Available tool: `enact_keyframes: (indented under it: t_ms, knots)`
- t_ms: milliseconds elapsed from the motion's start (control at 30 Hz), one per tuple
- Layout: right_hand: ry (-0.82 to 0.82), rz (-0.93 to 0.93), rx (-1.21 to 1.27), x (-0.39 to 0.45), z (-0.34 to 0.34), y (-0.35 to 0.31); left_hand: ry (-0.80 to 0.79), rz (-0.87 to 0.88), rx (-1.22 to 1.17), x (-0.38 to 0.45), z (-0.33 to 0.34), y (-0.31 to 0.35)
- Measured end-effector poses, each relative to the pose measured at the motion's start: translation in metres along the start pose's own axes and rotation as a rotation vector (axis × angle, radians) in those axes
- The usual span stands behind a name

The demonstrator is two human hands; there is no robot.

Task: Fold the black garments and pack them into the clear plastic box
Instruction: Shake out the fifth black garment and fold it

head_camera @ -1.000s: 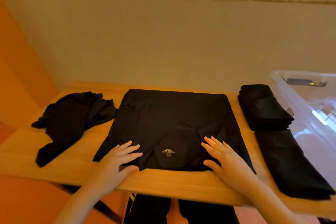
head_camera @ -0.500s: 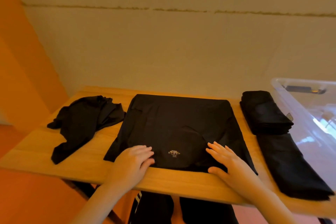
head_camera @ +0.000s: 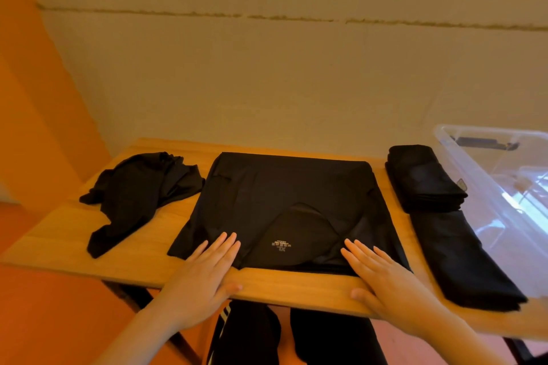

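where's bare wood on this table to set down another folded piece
Bare table shows between the crumpled garment and the flat shirt, and along the front edge between the left hand and right hand. The right is crowded: folded stack, long folded piece, clear box.

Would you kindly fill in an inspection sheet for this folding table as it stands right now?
Surface: wooden table, against a pale wall.
Job's things: flat black garment at centre, printed label near its front edge; crumpled black garment to its left; folded stack and long folded garment to its right; clear plastic box at far right, no garments visible inside.
Clutter: nothing seen.
Grips: left hand and right hand lie flat, fingers straight, on the flat garment's front edge.
Cables: nothing seen.
Surroundings: orange floor and wall at left; dark clothing below the table edge.
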State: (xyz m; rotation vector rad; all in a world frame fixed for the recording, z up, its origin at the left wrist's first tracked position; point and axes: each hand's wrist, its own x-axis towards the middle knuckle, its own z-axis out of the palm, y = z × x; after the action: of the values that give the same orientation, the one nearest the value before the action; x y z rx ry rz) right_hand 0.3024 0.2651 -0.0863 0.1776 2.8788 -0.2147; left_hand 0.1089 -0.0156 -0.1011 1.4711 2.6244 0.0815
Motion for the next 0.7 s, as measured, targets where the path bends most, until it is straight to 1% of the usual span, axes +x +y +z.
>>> enact_keyframes:
  t_ms: [100,167,200,233,300,333,367,433,500,533,600,700]
  knots:
    - [0.032,0.039,-0.019,-0.013,0.002,-0.001,-0.005,-0.008,0.003,-0.009,0.003,0.003]
    - [0.033,0.058,-0.016,-0.021,0.004,-0.005,0.102,0.002,0.067,-0.017,0.007,0.005]
    - [0.032,0.07,-0.024,-0.024,0.007,-0.005,0.131,-0.015,0.083,-0.02,0.008,0.008]
    - [0.038,0.08,-0.045,-0.025,0.011,-0.006,0.162,0.018,0.103,-0.022,0.011,0.008]
    - [0.127,0.096,-0.153,-0.031,0.014,-0.008,0.256,0.11,0.116,-0.026,0.021,0.005]
    - [0.158,0.147,-0.127,-0.035,0.017,-0.009,0.282,0.128,0.101,-0.026,0.026,0.004]
    - [0.172,0.155,-0.088,-0.038,0.02,-0.009,0.301,0.115,0.078,-0.027,0.028,0.003]
    - [0.195,0.147,-0.029,-0.046,0.031,-0.013,0.404,0.124,0.06,-0.03,0.027,0.004]
    - [0.235,0.096,-0.068,-0.053,0.036,-0.015,0.498,0.195,0.036,-0.031,0.025,0.003]
    - [0.261,0.085,-0.099,-0.056,0.039,-0.014,0.515,0.224,0.032,-0.033,0.021,0.004]
    - [0.368,0.043,-0.173,-0.054,0.044,-0.005,0.486,0.261,0.038,-0.034,0.015,0.001]
    - [0.521,-0.019,-0.136,-0.058,0.038,-0.004,0.445,0.262,-0.009,-0.038,0.005,-0.007]
